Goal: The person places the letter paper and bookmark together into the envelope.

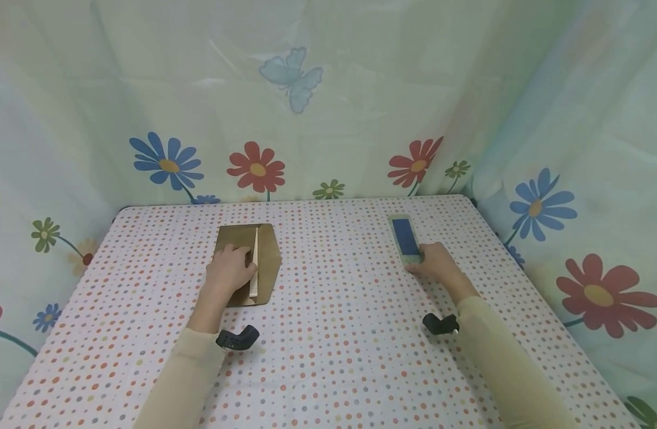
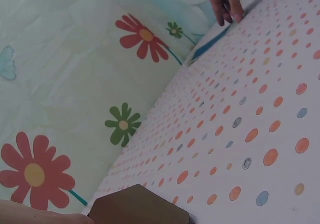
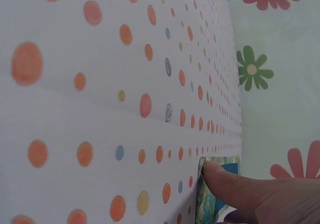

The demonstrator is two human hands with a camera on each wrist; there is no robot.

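On the left of the table, my left hand (image 1: 230,269) grips a brown envelope (image 1: 270,262) with curled fingers. Its pointed flap is unfolded to the right, and a pale strip (image 1: 255,262) shows along the opening. In the left wrist view the envelope's flap (image 2: 140,206) juts up at the bottom. My right hand (image 1: 438,262) pinches the near right corner of a flat rectangular piece (image 1: 405,235) with a blue middle and a pale patterned border. The right wrist view shows my thumb (image 3: 235,184) over its patterned face; the fingers beneath are mostly hidden.
A white tablecloth (image 1: 328,333) with coloured dots covers the table. Curtains (image 1: 355,101) with flowers and a butterfly stand behind it and at both sides. Black wrist-worn devices (image 1: 238,338) sit by both sleeves.
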